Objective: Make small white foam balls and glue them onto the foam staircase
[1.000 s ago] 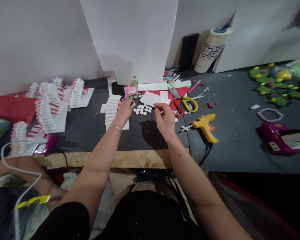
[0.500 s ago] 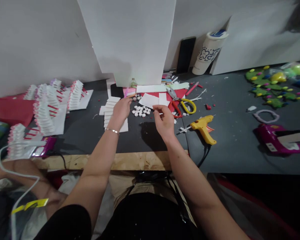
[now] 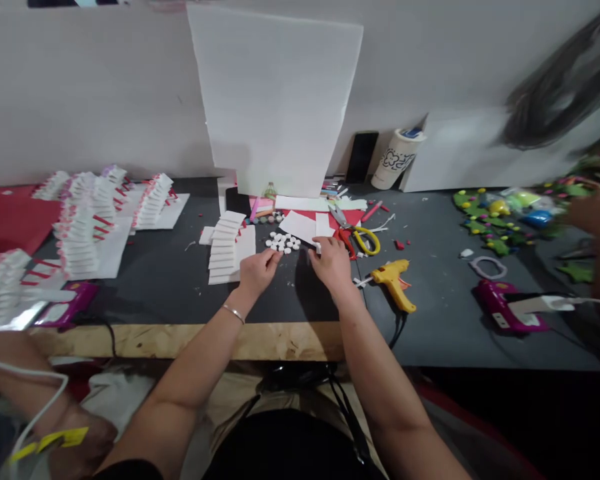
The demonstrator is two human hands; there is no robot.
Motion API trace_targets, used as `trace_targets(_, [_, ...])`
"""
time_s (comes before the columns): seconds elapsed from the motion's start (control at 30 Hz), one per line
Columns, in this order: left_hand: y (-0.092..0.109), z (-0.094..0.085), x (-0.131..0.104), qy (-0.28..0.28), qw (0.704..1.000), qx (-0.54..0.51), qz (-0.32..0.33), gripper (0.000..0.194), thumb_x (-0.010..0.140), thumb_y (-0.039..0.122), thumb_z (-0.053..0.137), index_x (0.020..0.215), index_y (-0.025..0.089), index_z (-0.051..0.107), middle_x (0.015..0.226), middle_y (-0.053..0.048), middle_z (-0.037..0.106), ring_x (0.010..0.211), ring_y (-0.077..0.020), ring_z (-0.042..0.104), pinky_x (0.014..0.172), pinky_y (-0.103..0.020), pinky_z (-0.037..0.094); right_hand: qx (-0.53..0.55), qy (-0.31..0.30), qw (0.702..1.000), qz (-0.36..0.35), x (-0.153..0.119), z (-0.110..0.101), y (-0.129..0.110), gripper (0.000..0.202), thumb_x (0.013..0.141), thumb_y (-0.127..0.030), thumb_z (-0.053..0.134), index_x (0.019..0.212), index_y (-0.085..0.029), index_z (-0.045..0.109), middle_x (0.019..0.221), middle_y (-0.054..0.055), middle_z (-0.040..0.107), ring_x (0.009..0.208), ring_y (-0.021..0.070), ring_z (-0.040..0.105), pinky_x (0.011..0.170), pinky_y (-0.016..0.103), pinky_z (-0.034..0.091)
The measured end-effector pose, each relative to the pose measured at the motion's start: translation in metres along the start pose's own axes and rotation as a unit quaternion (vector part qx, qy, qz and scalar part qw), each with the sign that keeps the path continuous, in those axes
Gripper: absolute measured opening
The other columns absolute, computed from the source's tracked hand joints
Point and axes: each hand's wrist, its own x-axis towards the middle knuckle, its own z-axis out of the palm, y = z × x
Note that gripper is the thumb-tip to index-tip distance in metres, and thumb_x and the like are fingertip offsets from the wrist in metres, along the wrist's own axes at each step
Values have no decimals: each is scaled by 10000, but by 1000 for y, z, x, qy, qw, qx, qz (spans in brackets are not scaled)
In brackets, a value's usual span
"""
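Observation:
My left hand [image 3: 259, 273] is closed, fingertips pinched together at the near edge of a pile of small white discs [image 3: 283, 243]. Whatever may be between those fingertips is too small to make out. In my right hand [image 3: 333, 264], the fingers are curled around a small white piece [image 3: 318, 248], to the right of the pile. Left of my left hand lies a stepped stack of white strips [image 3: 225, 247] on a white card [image 3: 246, 248], with small red bits along it. Sheets of white paper [image 3: 300, 225] lie just beyond the discs.
Scissors [image 3: 357, 235] with red and yellow handles and a yellow glue gun [image 3: 394, 283] lie to the right. A white board [image 3: 280, 100] leans at the back, near a phone [image 3: 363, 157] and a tumbler [image 3: 396, 160]. Finished-looking white strip pieces [image 3: 80, 233] stand left. Another person's arm [image 3: 597, 213] reaches in at right.
My left hand has drawn back from the colored beads beyond the discs towards me. My right hand now shows a white piece at its fingers. The view has tilted up and shifted right.

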Motion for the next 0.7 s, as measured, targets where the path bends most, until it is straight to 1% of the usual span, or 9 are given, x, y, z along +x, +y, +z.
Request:
trace_targets(0.07, [-3,0,0,2,1000,-16,6,338,970,388,424,845,213,685,692,-47,690,687,-177,636,626,-257,359,-60,-14,998,8,5,-2,-1,241,827,-207,590,1059,-166,639,1060,186,660,1032,342,549,886,507,439])
trace_targets(0.17, [-5,0,0,3,999,-31,8,336,967,388,428,836,214,684,694,-44,692,678,-170,628,622,-258,355,-113,-19,992,43,18,-1,-1,273,797,-249,655,1047,-142,621,1079,222,639,1059,373,538,891,531,425])
trace_targets(0.23, [-6,0,0,3,999,-32,9,347,968,397,429,818,213,682,685,-43,690,671,-169,622,612,-261,344,-141,-46,987,56,27,2,1,334,740,-256,728,1022,-118,613,1083,245,630,1063,386,543,895,521,425])
trace_targets(0.3, [-7,1,0,4,999,-32,16,365,973,407,425,806,206,680,675,-46,687,661,-169,618,604,-265,333,-160,-86,982,51,34,4,6,339,700,-216,755,987,-101,613,1070,255,634,1051,383,559,902,499,425])
trace_targets(0.37, [-8,2,0,11,999,-34,32,384,980,414,416,806,197,680,670,-51,685,653,-168,616,600,-268,325,-159,-109,980,43,37,4,14,257,716,-175,715,945,-102,622,1025,238,655,1017,362,584,903,477,424])
trace_targets(0.43, [-8,3,-1,22,998,-38,49,403,987,421,406,801,189,678,666,-51,682,643,-162,612,594,-266,318,-142,-116,982,38,38,2,21,156,742,-153,666,892,-121,637,954,192,680,961,324,611,891,447,430])
trace_targets(0.53, [-8,4,-2,35,996,-44,66,430,994,430,392,769,188,668,638,-39,665,620,-150,599,571,-262,299,-116,-128,984,38,37,-4,31,38,729,-146,656,759,-161,640,829,119,694,846,264,633,830,383,452])
trace_targets(0.63, [-7,5,-3,34,995,-54,75,441,995,430,391,733,192,655,621,-30,655,613,-146,596,561,-258,304,-83,-131,987,49,36,-11,35,57,720,-166,655,679,-188,621,760,72,695,760,222,634,749,334,467])
trace_targets(0.7, [-8,7,-3,37,994,-69,76,420,994,421,400,754,196,661,649,-30,670,634,-148,610,576,-255,339,-62,-123,989,60,35,-16,35,45,758,-195,616,714,-192,627,776,60,705,741,205,638,718,318,474])
